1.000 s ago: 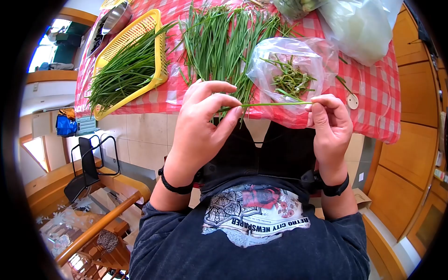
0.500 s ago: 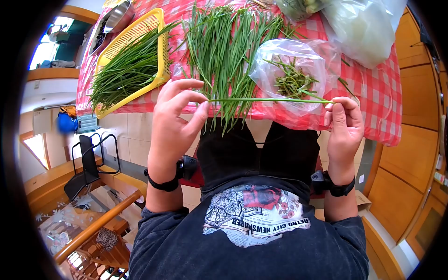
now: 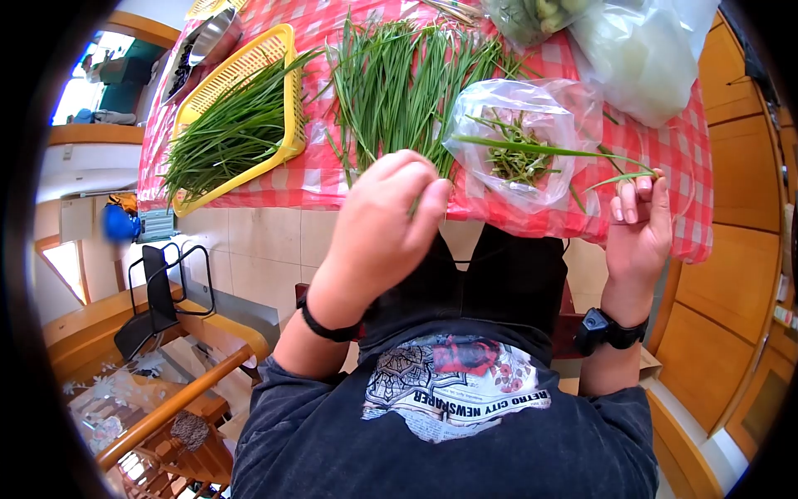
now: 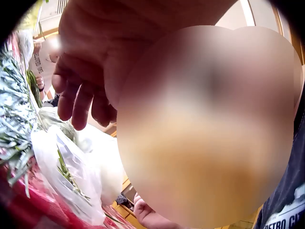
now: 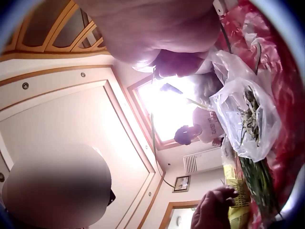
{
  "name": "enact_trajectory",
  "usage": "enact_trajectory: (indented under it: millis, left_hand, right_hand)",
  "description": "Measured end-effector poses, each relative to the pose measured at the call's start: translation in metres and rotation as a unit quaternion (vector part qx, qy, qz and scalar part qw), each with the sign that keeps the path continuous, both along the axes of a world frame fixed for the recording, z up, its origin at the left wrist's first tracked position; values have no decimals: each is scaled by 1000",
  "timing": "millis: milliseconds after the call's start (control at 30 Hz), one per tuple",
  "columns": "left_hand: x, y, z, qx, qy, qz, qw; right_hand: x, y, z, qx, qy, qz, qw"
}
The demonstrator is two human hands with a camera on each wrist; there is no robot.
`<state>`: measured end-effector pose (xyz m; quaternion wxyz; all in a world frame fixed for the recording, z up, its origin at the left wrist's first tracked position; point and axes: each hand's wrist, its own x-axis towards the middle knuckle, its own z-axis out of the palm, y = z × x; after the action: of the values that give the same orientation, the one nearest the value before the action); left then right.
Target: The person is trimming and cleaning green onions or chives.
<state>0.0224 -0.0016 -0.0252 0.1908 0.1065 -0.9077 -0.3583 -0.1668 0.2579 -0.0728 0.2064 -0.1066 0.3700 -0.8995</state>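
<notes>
Right hand pinches a chive stalk at its 3 o'clock end, above the scrap bag; left hand hangs loosely curled, holding nothing; judging so, keep the pinch firm, stalk level.

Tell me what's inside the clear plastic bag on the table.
The clear plastic bag holds a small heap of green trimmings. The crumpled plastic blurs whatever lies under them.

My head camera looks down over my chest at the tabletop. Both wrist cameras sit close under my palms, facing upward; all three share the plastic bag.
</notes>
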Motion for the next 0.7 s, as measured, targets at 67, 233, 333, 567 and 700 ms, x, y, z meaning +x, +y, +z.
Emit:
enact_trajectory:
  millis: [67,233,333,567,700]
  left_hand:
    - [-17,10,-3,-26,1,-31,999]
    - [-61,39,-19,-44,123,23,991]
    - [-55,37,-12,-114,21,-24,993]
    - [-37,43,-14,36,5,-29,999]
    - [-27,40,-8,1,2,-57,998]
  right_hand:
    - [-3,5,2,-9,-3,-4,1000]
    - [3,7,3,15,-40,-23,999]
    - [12,1,2,51,-35,-50,997]
    - [25,-14,-2,79,-52,-20,995]
    - [35,-26,2,72,-58,-2,996]
